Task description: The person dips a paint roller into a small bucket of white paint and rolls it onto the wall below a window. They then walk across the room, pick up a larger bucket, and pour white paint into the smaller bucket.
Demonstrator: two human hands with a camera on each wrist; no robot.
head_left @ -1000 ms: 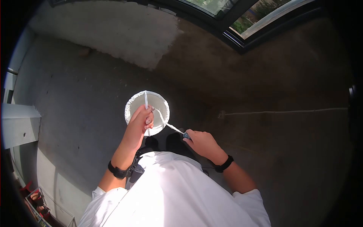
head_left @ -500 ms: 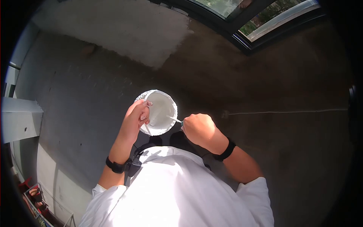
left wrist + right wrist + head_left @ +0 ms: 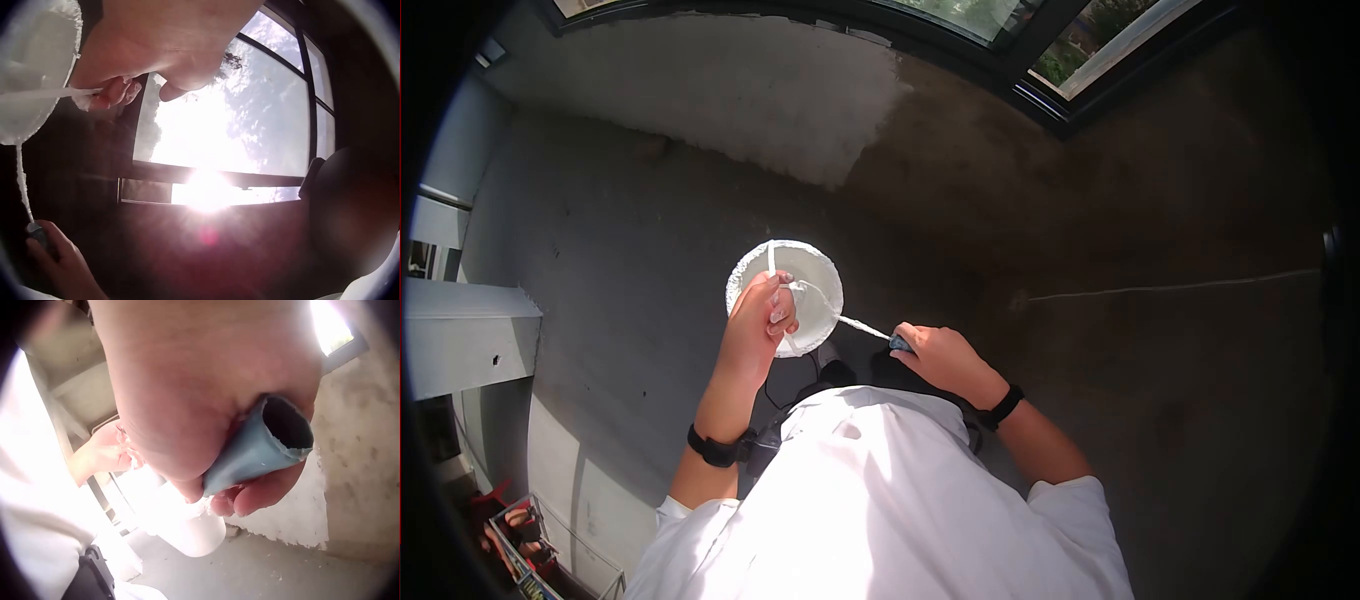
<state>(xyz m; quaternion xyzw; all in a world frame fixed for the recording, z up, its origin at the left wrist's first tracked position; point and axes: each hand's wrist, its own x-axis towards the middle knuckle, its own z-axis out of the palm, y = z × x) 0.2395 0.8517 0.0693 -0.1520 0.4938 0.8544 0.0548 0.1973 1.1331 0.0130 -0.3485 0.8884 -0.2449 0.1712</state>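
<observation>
A white bucket (image 3: 734, 285) with a thickly crusted rim hangs in front of the person. My left hand (image 3: 752, 325) grips its white strap-like handle (image 3: 772, 260) over the opening, fingers curled and smeared white. To the right, my right hand (image 3: 950, 360) holds a paint roller by its blue hollow handle (image 3: 253, 453), fingers wrapped round it. The roller's thin shaft (image 3: 864, 327), coated white, slants over the near-right rim and bends inside the bucket. Its roller head is hidden. Pale material coats the bucket's inside wall (image 3: 40, 44) in the left wrist view.
A grey wall (image 3: 1100, 210) ahead carries a whitish patch (image 3: 800, 100) below dark window frames (image 3: 1050, 105). At left a white ledge (image 3: 470, 330) juts out over the grey floor (image 3: 620, 270). A rack with red items (image 3: 525, 530) stands at lower left.
The right hand moved in towards the bucket, sinking the shaft deeper, then drew back out to the right. In the head view the bucket shifted right, then left again.
</observation>
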